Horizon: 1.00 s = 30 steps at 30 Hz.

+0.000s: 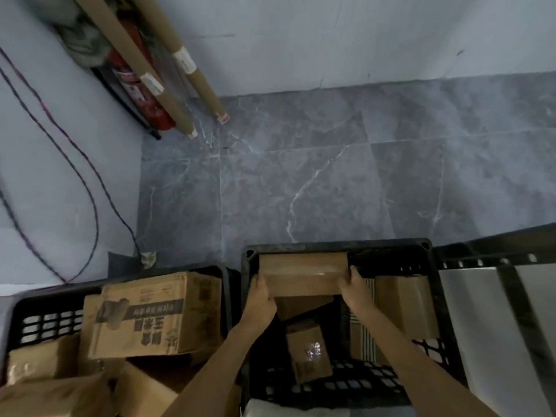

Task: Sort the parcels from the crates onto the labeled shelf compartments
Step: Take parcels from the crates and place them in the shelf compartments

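A brown taped cardboard parcel (pixel 302 273) sits at the far end of a black plastic crate (pixel 337 244). My left hand (pixel 259 299) grips its left end and my right hand (pixel 356 291) grips its right end. Below it in the same crate lie a small taped box (pixel 308 350), a dark flat parcel (pixel 301 305) and a larger brown box (pixel 406 305) against the right wall. A second black crate (pixel 45 320) at the left holds a printed carton (pixel 156 314) and several brown parcels.
Grey marble floor tiles (pixel 331 176) stretch ahead of the crates. Two cardboard tubes (pixel 186 67) and a red fire extinguisher (pixel 141 94) lean in the far left corner. Cables (pixel 90 191) hang along the left wall. A dark shelf frame (pixel 496 251) with white panels stands at the right.
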Each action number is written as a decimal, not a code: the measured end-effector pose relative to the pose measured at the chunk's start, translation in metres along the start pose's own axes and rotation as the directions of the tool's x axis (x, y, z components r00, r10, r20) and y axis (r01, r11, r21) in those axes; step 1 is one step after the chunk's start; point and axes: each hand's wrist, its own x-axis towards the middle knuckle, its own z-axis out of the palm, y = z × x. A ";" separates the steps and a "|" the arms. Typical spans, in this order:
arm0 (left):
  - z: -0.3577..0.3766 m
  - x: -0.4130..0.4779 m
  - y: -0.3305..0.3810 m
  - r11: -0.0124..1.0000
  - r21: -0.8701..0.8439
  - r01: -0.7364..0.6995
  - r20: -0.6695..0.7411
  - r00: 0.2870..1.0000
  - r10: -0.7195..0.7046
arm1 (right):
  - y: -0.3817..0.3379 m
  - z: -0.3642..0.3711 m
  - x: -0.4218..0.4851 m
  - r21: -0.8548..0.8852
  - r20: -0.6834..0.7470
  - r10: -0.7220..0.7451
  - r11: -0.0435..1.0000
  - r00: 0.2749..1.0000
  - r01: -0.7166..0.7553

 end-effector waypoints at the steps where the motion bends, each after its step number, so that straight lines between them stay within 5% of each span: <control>1: 0.005 0.007 -0.005 1.000 0.004 0.015 0.014 1.000 -0.015 | 0.005 0.004 0.010 0.020 0.020 0.018 1.000 1.000 -0.019; 8: -0.001 -0.018 0.016 0.965 -0.178 0.191 0.006 0.981 -0.193 | 0.015 -0.021 -0.007 0.244 -0.019 0.169 0.956 0.985 -0.160; 12: -0.027 -0.075 0.033 0.968 -0.193 0.159 0.025 0.987 -0.157 | -0.006 -0.066 -0.072 0.356 -0.016 0.297 0.894 0.955 -0.272; 16: -0.076 -0.158 0.102 0.958 -0.287 0.019 -0.046 0.998 -0.034 | -0.044 -0.111 -0.155 0.471 0.033 0.275 0.844 0.961 -0.257; 23: -0.182 -0.297 0.237 0.805 -0.591 0.051 -0.073 0.990 -0.117 | -0.148 -0.196 -0.315 0.540 -0.108 0.056 0.841 0.993 0.011; 27: -0.237 -0.370 0.297 0.820 -0.571 -0.030 -0.104 0.994 -0.036 | -0.195 -0.237 -0.405 0.570 -0.188 -0.133 0.792 0.973 0.218; 30: -0.270 -0.402 0.318 0.838 -0.538 -0.091 0.000 0.994 0.109 | -0.214 -0.264 -0.459 0.515 -0.301 -0.263 0.764 0.917 0.389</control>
